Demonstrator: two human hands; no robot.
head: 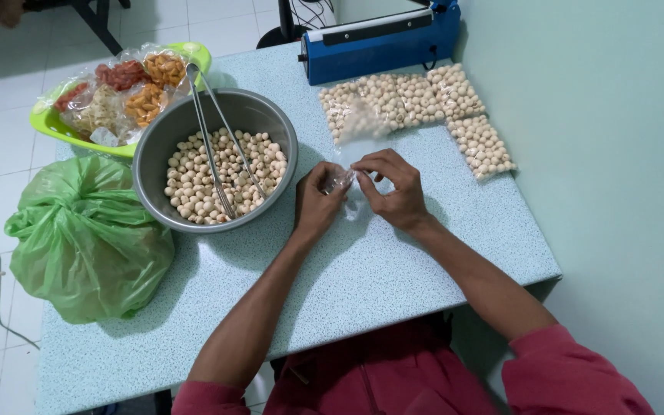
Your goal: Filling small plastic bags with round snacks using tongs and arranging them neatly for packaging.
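Closest to me, my red sleeves (393,376) frame the bare speckled tabletop (363,277), and just past that my two hands meet over it. My left hand (318,201) pinches one edge of a small clear plastic bag (351,192) between thumb and fingertips, and my right hand (395,190) pinches the other edge, fingers curled in, so the thin film is held between them just above the table. I cannot tell whether its mouth is open. The film looks thin and slippery, so I judge that my grip could slide off it, or that pulling unevenly could tear or crumple it. Just to my left stands the grey metal bowl (164,134) of small pale round snack balls (194,184), with metal tongs (213,138) leaning in it against the rim; a careless nudge from my left elbow could tip the tongs out or scatter the balls, which would roll freely on this smooth top. The tied green plastic bag (86,238) bulges at the table's left edge and could slump off if bumped. Further off, the filled packets of balls (416,104) lie flat near the wall, close enough to my right hand to get swept aside. Beyond them sits the blue heat sealer (382,34), and at far left the green tray (51,123) of mixed snack packets (121,92) overhangs the table corner, where a knock could drop it.
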